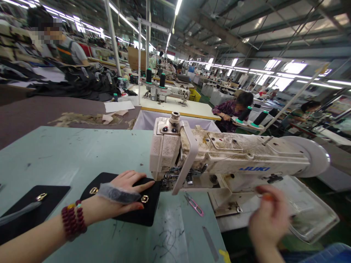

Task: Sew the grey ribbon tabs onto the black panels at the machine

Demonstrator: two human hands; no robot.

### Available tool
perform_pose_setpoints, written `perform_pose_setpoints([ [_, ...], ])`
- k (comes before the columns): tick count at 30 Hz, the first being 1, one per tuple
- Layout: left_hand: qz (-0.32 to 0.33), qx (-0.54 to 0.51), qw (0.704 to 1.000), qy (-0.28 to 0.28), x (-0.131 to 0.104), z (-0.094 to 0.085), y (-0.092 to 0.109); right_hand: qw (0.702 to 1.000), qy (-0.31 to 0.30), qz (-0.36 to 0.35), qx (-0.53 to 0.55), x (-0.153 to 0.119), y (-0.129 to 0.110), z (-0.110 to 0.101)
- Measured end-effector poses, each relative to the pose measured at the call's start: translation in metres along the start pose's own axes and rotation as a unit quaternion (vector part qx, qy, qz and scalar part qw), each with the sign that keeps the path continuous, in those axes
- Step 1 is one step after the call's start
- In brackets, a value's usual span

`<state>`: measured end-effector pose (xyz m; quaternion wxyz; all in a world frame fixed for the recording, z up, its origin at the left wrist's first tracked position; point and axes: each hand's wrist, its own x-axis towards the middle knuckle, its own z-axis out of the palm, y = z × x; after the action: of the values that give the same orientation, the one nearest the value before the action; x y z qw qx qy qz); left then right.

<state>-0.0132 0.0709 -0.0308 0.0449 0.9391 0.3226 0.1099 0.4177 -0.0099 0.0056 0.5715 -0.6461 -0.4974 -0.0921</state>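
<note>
My left hand point(124, 191) lies flat on a black panel point(149, 213), fingers stretched toward the needle area of a sewing machine point(175, 153). The panel carries gold-coloured metal fittings point(144, 199), and its right edge reaches the machine's presser area. Across the back of this hand runs a strap wrapped in greyish plastic point(117, 193). My right hand point(268, 219) is raised in front of the machine's arm, right of the table; motion blurs its fingers, so what they hold, if anything, is unclear. Another black panel point(52, 191) with a gold fitting lies at the left.
Pink-handled thread snips point(195, 205), a flat metal strip point(210, 244) and loose black threads point(170, 239) lie on the pale green tabletop point(120, 149). Behind stand another sewing machine point(170, 93) and a dark fabric pile point(82, 82). A co-worker point(233, 109) sits beyond.
</note>
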Motion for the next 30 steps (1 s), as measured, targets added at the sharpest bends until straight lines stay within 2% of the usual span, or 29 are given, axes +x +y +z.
perform_pose_setpoints([
  [1, -0.018, 0.004, 1.0, -0.002, -0.002, 0.0, 0.005, 0.985, -0.149, 0.057, 0.068, -0.038, -0.022, 0.021],
  [2, -0.03, 0.009, 1.0, -0.002, -0.004, -0.001, 0.01, 0.936, -0.304, 0.119, 0.132, -0.072, -0.041, 0.043],
  [3, -0.04, 0.014, 0.999, -0.002, -0.004, -0.002, 0.013, 0.885, -0.385, 0.184, 0.189, -0.102, -0.058, 0.065],
  [5, -0.053, 0.025, 0.998, -0.004, -0.004, -0.003, 0.02, 0.795, -0.454, 0.287, 0.281, -0.142, -0.084, 0.106],
  [6, -0.06, 0.029, 0.998, -0.006, -0.004, -0.004, 0.022, 0.771, -0.451, 0.325, 0.309, -0.153, -0.093, 0.123],
  [7, -0.068, 0.034, 0.997, -0.006, -0.003, -0.005, 0.024, 0.762, -0.44, 0.349, 0.323, -0.16, -0.1, 0.136],
  [8, -0.073, 0.039, 0.997, -0.006, -0.003, -0.005, 0.026, 0.763, -0.424, 0.361, 0.327, -0.162, -0.105, 0.145],
  [10, -0.081, 0.046, 0.996, -0.006, -0.003, -0.004, 0.03, 0.787, -0.395, 0.354, 0.316, -0.162, -0.111, 0.154],
  [13, -0.097, 0.049, 0.994, -0.005, -0.004, -0.001, 0.036, 0.81, -0.385, 0.328, 0.298, -0.158, -0.114, 0.153],
  [20, -0.147, 0.04, 0.988, 0.006, 0.001, -0.004, 0.046, 0.816, -0.399, 0.308, 0.283, -0.154, -0.113, 0.147],
  [30, -0.129, 0.007, 0.992, -0.008, 0.008, -0.006, 0.036, 0.825, -0.403, 0.295, 0.265, -0.157, -0.114, 0.145],
])
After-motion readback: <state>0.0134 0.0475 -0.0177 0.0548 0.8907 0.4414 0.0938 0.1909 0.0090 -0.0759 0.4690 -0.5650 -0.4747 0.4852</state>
